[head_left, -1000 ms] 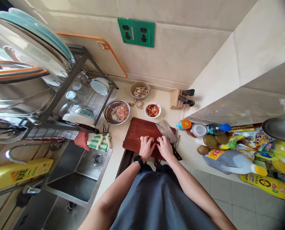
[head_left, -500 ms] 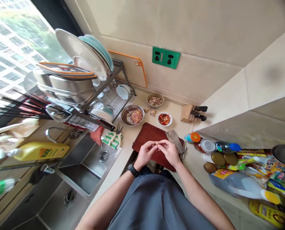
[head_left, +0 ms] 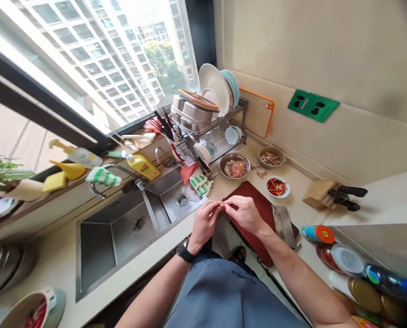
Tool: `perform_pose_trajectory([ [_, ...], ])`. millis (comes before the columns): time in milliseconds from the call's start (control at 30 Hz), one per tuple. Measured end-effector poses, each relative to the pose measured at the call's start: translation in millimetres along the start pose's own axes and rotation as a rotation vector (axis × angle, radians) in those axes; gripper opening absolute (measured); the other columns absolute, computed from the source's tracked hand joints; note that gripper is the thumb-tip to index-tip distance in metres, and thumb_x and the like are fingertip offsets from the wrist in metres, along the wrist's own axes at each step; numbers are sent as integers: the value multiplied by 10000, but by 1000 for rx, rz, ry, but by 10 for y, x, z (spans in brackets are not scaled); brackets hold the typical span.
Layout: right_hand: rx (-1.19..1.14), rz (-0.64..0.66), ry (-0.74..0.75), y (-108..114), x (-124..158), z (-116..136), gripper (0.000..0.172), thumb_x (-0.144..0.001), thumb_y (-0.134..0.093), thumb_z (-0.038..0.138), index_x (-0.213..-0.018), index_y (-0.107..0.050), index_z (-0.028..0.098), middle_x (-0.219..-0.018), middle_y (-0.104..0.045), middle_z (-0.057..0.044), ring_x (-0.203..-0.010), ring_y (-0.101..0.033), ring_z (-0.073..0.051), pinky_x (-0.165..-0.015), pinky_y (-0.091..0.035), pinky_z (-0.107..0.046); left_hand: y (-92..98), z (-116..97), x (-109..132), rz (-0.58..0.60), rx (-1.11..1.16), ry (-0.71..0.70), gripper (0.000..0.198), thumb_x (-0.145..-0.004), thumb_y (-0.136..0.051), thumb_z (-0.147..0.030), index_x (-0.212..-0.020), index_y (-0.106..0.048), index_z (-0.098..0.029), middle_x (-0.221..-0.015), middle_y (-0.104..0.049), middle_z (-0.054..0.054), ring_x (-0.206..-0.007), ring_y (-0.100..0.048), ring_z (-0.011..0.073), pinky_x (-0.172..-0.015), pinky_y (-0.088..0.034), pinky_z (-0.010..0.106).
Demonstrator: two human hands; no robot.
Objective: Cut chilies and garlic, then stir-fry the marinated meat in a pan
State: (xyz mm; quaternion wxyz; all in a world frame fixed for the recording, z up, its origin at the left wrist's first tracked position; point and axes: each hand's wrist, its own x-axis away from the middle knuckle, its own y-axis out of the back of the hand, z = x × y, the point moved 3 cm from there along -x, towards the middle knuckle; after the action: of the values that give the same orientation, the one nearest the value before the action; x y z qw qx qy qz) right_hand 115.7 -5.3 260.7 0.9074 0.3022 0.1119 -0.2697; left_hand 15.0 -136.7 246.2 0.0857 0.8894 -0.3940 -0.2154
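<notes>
The left hand and right hand pinch a small garlic clove in a narrow fingertip grip (it is nearly hidden), above a wooden cutting board, with a cleaver lying to the right.

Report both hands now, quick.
Left hand: closed, pinching a small pale piece.
Right hand: closed, pinching the same piece.
</notes>
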Motion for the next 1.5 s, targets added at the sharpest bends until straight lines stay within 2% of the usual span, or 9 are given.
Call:
perform_pose_trajectory([
  [167,-129,-80,-136,-638,-242,182,159,-913,-620,281,-834,-730,198,-748,-753,-29,-670,-689,-158,-677,-541,-256,450,339,80,-225,490,270,268,-915,-665,-452,-962,-733,-197,-971,-730,56,-888,-663,164,-837,-537,297],
  [333,-242,9,-125,-1578,-540,503,177,-929,-602,341,-869,-692,201,-816,-746,-45,-683,-694,-166,-679,-572,-279,1258,753,246,-385,897,462,356,-795,-810,-434,-1049,-727,-198,-1022,-732,52,-823,-663,114,-759,-535,234],
  [433,-199,33,-33,-2143,-728,806,182,-944,-587,357,-949,-681,201,-915,-737,-68,-733,-685,-167,-697,-573,-288,1822,920,426,-430,882,436,348,-800,-807,-433,-1057,-734,-210,-1070,-733,52,-877,-671,119,-816,-544,243],
  [600,-207,216,108,-2915,-943,1269,211,-959,-591,373,-912,-710,205,-898,-734,-74,-787,-675,-172,-725,-572,-295,2608,1129,731,-527,663,321,371,-789,-811,-444,-1045,-752,-182,-1132,-713,90,-1023,-671,200,-957,-544,346],
  [767,-364,458,-20,-3386,-1087,1435,273,-922,-656,431,-1036,-757,204,-929,-782,-68,-794,-732,-175,-733,-594,-284,3146,1228,959,-511,465,275,313,-889,-701,-455,-1066,-780,-209,-1118,-661,79,-1078,-640,216,-921,-549,320],
  [900,-318,578,-24,-3538,-1232,1561,289,-902,-671,457,-951,-792,200,-816,-778,-44,-703,-707,-153,-658,-569,-248,3419,1223,1053,-449,280,227,330,-943,-629,-449,-1169,-762,-249,-1023,-659,60,-985,-642,188,-923,-531,319],
  [1100,-260,733,38,-3675,-1351,1759,279,-926,-608,378,-827,-791,193,-694,-743,-15,-616,-666,-126,-618,-542,-223,3644,1202,1126,-408,116,159,352,-984,-568,-427,-1252,-720,-257,-929,-650,44,-882,-630,162,-857,-525,299],
  [1333,-98,504,57,-3906,-1323,1818,176,-817,-623,209,-663,-707,186,-573,-671,21,-508,-548,-96,-513,-413,-199,3690,1141,1148,-481,-4,165,350,-1030,-469,-386,-1220,-710,-219,-937,-696,55,-830,-652,169,-812,-536,301],
  [1500,-34,526,128,-4021,-1305,1843,141,-792,-611,151,-732,-734,185,-632,-694,12,-556,-554,-106,-556,-408,-208,3689,1214,1190,-516,-173,104,334,-1028,-454,-334,-1233,-691,-218,-1093,-728,88,-1006,-677,210,-927,-548,358],
])
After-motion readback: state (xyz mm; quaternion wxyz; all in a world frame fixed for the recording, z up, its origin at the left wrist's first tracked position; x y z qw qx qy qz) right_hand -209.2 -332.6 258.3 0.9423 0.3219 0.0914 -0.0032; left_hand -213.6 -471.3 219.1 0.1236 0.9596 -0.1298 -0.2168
